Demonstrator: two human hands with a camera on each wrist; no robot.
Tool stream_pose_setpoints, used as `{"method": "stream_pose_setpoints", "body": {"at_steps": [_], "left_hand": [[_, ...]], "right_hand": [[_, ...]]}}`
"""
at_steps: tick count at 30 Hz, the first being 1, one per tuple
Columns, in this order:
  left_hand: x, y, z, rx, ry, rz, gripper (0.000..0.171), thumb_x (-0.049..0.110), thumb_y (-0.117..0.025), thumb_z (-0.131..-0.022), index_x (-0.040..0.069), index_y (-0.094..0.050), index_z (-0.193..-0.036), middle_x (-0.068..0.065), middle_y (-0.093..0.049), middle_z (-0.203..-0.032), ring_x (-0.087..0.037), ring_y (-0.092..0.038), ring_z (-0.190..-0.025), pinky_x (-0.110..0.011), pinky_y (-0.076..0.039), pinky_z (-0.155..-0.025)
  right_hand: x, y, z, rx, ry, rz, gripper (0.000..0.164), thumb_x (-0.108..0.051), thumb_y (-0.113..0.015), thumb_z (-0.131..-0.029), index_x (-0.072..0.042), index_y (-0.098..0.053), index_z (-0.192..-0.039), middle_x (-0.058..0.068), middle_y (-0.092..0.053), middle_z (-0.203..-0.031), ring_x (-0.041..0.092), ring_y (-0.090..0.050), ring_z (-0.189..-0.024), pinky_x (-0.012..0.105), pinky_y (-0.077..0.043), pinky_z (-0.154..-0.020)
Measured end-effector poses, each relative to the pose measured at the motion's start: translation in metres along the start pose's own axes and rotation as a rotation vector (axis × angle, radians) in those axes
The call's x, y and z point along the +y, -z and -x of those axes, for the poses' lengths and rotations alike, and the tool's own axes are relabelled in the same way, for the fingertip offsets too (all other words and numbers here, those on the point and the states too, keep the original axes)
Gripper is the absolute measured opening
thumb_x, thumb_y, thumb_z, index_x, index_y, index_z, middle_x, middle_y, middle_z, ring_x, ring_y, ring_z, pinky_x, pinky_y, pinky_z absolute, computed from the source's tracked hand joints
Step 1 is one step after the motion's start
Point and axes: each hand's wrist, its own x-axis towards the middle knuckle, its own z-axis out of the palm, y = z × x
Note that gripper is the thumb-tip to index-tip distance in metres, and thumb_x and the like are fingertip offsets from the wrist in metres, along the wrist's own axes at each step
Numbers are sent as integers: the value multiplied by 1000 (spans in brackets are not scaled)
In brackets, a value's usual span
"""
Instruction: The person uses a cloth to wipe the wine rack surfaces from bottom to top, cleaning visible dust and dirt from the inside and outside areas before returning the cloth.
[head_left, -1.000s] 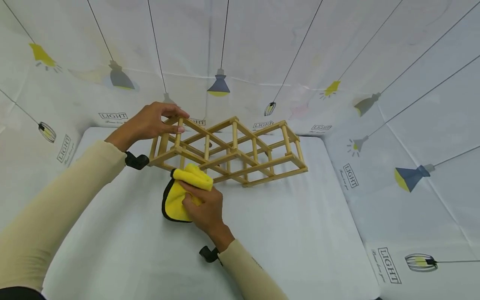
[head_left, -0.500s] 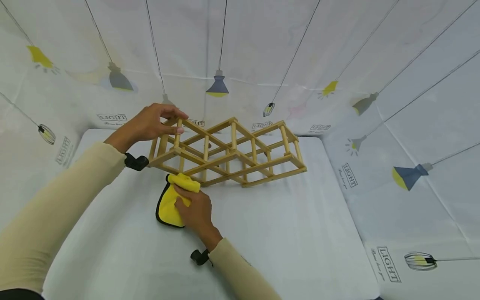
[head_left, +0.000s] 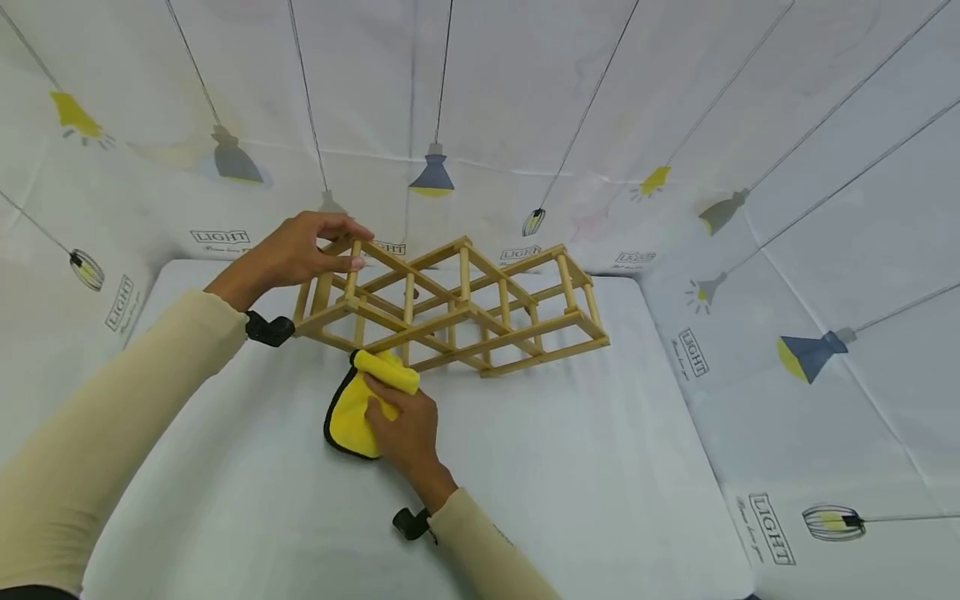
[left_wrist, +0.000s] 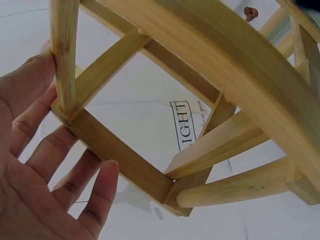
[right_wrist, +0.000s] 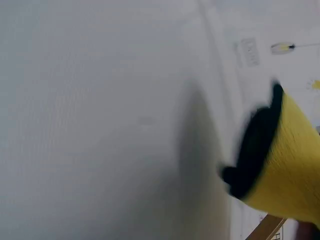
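A light wooden rack [head_left: 467,308] of crossed bars and round posts stands at the back of the white surface. My left hand [head_left: 296,250] holds its left end, thumb and fingers about a corner post. In the left wrist view the fingers of the left hand [left_wrist: 35,200] spread behind that post [left_wrist: 64,55]. My right hand [head_left: 408,429] grips a folded yellow cloth [head_left: 352,421] with black edging, close against the rack's lower front bar. Whether the cloth touches the bar is unclear. The right wrist view shows the cloth [right_wrist: 295,165] blurred, with the right hand mostly hidden.
White surface [head_left: 585,467] spreads out in front of the rack. Pale walls [head_left: 525,92] printed with hanging lamps rise behind it and on both sides. A small reddish-brown piece [left_wrist: 251,13] shows beyond the rack's bars.
My right hand with the cloth moved left and toward me, then back to the right, along the rack's lower front. The left hand and rack stay put; the view shifts slightly.
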Motion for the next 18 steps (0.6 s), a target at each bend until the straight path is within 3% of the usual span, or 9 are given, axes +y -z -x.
{"method": "stream_pose_setpoints", "body": {"at_steps": [4,6,11,13,15,18], "left_hand": [[-2,-2,1,4,3,8,45,28,-75,-102,14,-65,-143,-11,-60,-153,-37,-47,-151,-66,-37,-122],[-1,-3,0,4,11,6,45,28,-76,-101,15,-65,-143,-11,-60,-153,-37,-47,-151,-66,-36,-123],[0,-3,0,-12,20,9,46,29,-77,-101,15,-66,-143,-11,-60,-152,-37,-48,-150,-66,-36,-123],[1,-3,1,-9,16,7,46,29,-77,-100,15,-66,-143,-11,-60,-151,-38,-48,-150,-66,-36,-123],[1,-2,1,-4,14,6,46,28,-77,-100,15,-66,-143,-12,-61,-151,-38,-47,-150,-67,-35,-123],[2,-3,1,4,15,9,46,27,-77,-100,15,-66,-143,-12,-60,-151,-39,-47,-150,-68,-35,-122]], "right_hand": [[3,12,-4,261,212,-55,38,-1,-71,-97,-9,-74,-134,12,-72,-138,30,-69,-128,46,-58,-107],[9,21,-10,339,214,-11,37,-1,-71,-98,-9,-73,-134,11,-72,-138,30,-68,-131,46,-57,-109],[23,40,-11,368,-80,84,39,-5,-74,-95,-26,-77,-127,-8,-75,-130,13,-69,-126,37,-58,-108],[24,44,-9,371,-142,61,41,-5,-74,-94,-29,-78,-127,-10,-75,-131,11,-69,-126,36,-58,-108],[22,44,-8,377,-98,15,41,-4,-73,-94,-26,-77,-129,-5,-74,-134,15,-69,-127,38,-58,-108],[15,40,-12,343,45,-63,40,-4,-72,-98,-17,-73,-136,6,-71,-140,24,-69,-127,41,-59,-107]]}}
